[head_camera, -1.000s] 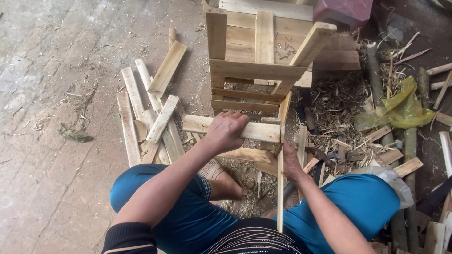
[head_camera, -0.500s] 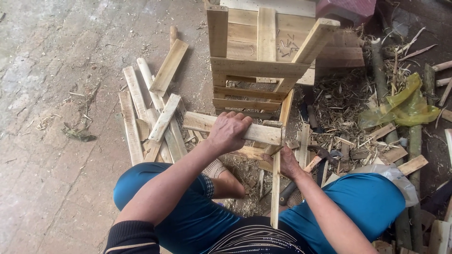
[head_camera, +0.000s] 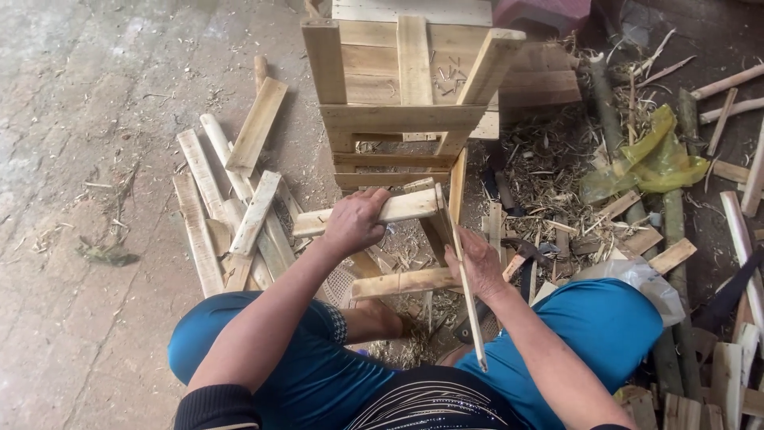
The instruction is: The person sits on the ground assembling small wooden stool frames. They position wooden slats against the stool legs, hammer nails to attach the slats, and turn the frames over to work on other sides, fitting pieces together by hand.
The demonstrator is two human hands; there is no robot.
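Wooden slat [head_camera: 398, 209] gripped by both hands, frame [head_camera: 402, 119] beyond.

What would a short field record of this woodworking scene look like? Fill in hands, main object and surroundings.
Left hand: grips a pale flat wooden bar from above
Right hand: rests on a thin wooden slat beside a lower wooden rail
Main object: unfinished pale wooden frame standing on the ground
Left of it: pile of loose wooden offcuts
Right of it: wood shavings, crumpled yellow-green plastic bag
Ground: grey concrete floor
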